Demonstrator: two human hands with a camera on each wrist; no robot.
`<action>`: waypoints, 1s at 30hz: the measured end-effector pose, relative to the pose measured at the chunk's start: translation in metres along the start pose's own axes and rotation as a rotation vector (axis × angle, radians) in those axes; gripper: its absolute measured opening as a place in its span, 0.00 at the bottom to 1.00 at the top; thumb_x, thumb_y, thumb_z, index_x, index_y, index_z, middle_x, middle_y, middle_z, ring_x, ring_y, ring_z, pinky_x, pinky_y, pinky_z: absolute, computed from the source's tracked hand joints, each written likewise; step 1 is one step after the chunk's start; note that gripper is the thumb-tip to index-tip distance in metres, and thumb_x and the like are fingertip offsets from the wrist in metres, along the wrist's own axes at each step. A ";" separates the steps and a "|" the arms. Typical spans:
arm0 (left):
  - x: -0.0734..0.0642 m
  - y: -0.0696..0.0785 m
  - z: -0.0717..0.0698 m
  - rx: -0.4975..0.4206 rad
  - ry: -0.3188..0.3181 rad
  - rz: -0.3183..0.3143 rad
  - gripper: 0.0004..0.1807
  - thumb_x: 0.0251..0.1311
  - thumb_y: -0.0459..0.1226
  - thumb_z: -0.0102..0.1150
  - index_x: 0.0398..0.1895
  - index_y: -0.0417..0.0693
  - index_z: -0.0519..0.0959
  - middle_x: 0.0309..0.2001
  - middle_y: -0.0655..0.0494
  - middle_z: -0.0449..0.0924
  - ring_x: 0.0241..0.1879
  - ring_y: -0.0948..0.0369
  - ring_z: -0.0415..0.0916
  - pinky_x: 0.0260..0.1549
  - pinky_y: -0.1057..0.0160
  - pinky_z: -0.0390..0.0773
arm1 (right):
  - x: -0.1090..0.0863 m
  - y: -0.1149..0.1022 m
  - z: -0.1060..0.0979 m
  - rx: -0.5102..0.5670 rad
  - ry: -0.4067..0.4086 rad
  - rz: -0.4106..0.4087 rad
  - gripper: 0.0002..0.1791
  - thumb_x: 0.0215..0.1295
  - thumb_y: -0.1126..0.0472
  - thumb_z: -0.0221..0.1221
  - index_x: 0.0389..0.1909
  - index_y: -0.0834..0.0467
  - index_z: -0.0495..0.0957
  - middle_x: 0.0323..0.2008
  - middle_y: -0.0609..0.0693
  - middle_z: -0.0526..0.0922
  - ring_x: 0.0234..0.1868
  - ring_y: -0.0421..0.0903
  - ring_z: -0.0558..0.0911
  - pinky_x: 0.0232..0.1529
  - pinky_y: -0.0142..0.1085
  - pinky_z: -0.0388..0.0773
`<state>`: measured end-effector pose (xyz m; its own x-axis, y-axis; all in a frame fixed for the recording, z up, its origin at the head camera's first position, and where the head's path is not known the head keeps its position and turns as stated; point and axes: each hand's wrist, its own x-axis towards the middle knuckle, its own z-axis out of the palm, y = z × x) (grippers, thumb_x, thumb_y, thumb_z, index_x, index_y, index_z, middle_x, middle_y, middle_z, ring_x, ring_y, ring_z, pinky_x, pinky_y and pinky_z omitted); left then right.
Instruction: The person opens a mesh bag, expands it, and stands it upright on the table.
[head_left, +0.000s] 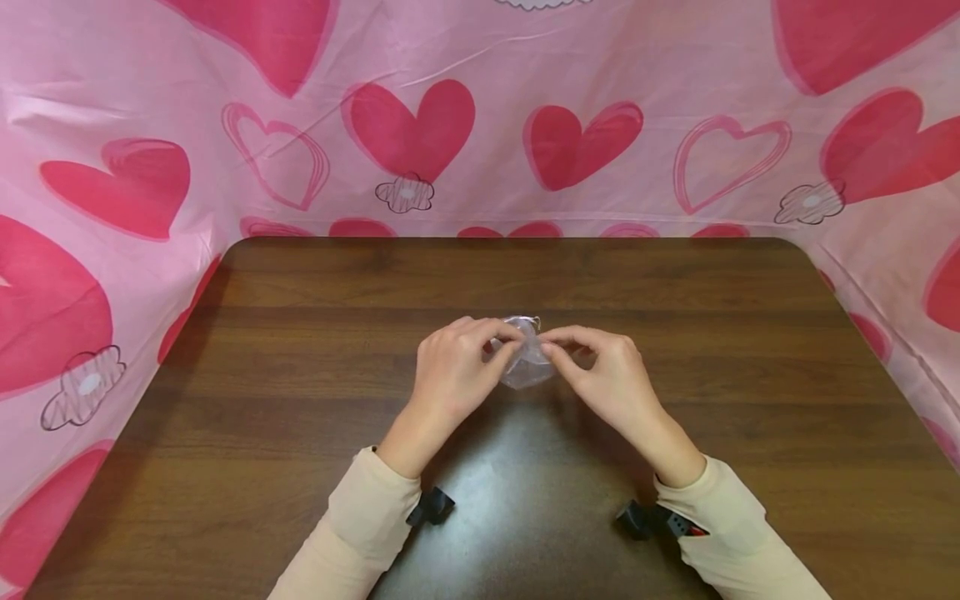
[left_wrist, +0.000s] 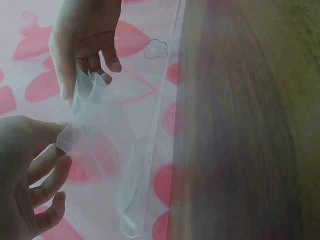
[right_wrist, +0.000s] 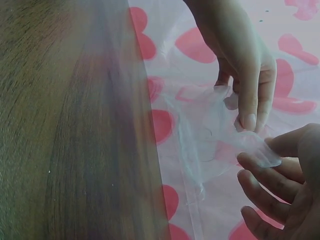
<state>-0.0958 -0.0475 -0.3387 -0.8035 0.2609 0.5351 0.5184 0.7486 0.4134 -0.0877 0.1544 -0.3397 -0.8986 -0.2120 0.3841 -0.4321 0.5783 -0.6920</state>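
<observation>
A small clear plastic bag (head_left: 527,372) hangs between my two hands above the middle of the table. My left hand (head_left: 457,362) pinches one side of it between thumb and index finger. Opposite, my right hand (head_left: 611,371) pinches the other side the same way. In the left wrist view the bag (left_wrist: 107,150) is see-through, with a crinkled upper part between the hands and a thicker, whitish strip along its far edge. The right wrist view shows the same bag (right_wrist: 205,135) with the fingertips of both hands close together at its gathered end.
The brown wooden table (head_left: 262,375) stretches out under both arms. A pink cloth with hearts (head_left: 585,50) hangs behind the table and along its sides. Each beige sleeve carries a small black device, one at the left wrist (head_left: 431,506) and one at the right wrist (head_left: 637,521).
</observation>
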 end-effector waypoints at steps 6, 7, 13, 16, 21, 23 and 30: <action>0.000 0.000 0.000 -0.022 -0.048 0.006 0.05 0.57 0.45 0.71 0.36 0.62 0.87 0.26 0.68 0.82 0.27 0.69 0.75 0.21 0.64 0.71 | -0.001 0.000 0.000 -0.012 0.038 -0.041 0.02 0.60 0.65 0.69 0.34 0.57 0.88 0.32 0.47 0.88 0.32 0.43 0.84 0.36 0.48 0.80; 0.000 0.001 0.000 -0.028 -0.063 0.011 0.06 0.57 0.45 0.71 0.37 0.62 0.87 0.26 0.68 0.82 0.27 0.69 0.74 0.22 0.64 0.71 | -0.001 0.000 0.000 -0.009 0.044 -0.046 0.02 0.59 0.65 0.70 0.33 0.57 0.88 0.31 0.46 0.88 0.32 0.42 0.84 0.35 0.48 0.80; -0.001 0.002 0.001 -0.033 -0.085 0.030 0.05 0.57 0.46 0.71 0.37 0.62 0.88 0.26 0.68 0.81 0.26 0.69 0.71 0.21 0.65 0.70 | 0.000 -0.001 0.000 0.009 0.053 -0.070 0.03 0.57 0.66 0.71 0.31 0.56 0.87 0.29 0.43 0.87 0.30 0.40 0.83 0.35 0.45 0.80; -0.001 0.002 0.001 -0.022 -0.063 0.023 0.03 0.58 0.46 0.71 0.34 0.63 0.88 0.24 0.69 0.80 0.26 0.70 0.72 0.21 0.65 0.70 | 0.000 -0.001 0.001 0.020 0.042 -0.076 0.02 0.58 0.64 0.71 0.31 0.57 0.86 0.29 0.42 0.87 0.30 0.39 0.82 0.37 0.43 0.80; 0.000 0.002 0.000 -0.009 -0.027 0.006 0.02 0.58 0.45 0.70 0.32 0.61 0.87 0.24 0.68 0.81 0.27 0.69 0.74 0.21 0.64 0.71 | 0.000 0.000 0.002 0.027 0.030 -0.069 0.04 0.59 0.64 0.70 0.35 0.56 0.87 0.31 0.42 0.87 0.32 0.38 0.82 0.37 0.42 0.79; 0.000 0.002 0.000 -0.011 -0.012 -0.001 0.02 0.57 0.45 0.71 0.32 0.61 0.87 0.24 0.68 0.82 0.27 0.69 0.75 0.22 0.64 0.71 | 0.000 0.000 0.002 0.024 0.026 -0.061 0.05 0.59 0.64 0.70 0.37 0.55 0.88 0.33 0.43 0.88 0.33 0.39 0.83 0.37 0.43 0.79; 0.000 0.001 -0.001 -0.036 0.002 -0.030 0.01 0.57 0.43 0.70 0.31 0.59 0.87 0.25 0.68 0.81 0.27 0.69 0.74 0.22 0.63 0.71 | 0.000 -0.001 0.002 -0.003 0.010 -0.058 0.05 0.61 0.64 0.68 0.37 0.57 0.88 0.34 0.46 0.88 0.34 0.41 0.84 0.37 0.47 0.80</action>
<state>-0.0951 -0.0474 -0.3374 -0.8180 0.2376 0.5238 0.5045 0.7337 0.4551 -0.0875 0.1525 -0.3403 -0.8712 -0.2373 0.4298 -0.4834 0.5677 -0.6663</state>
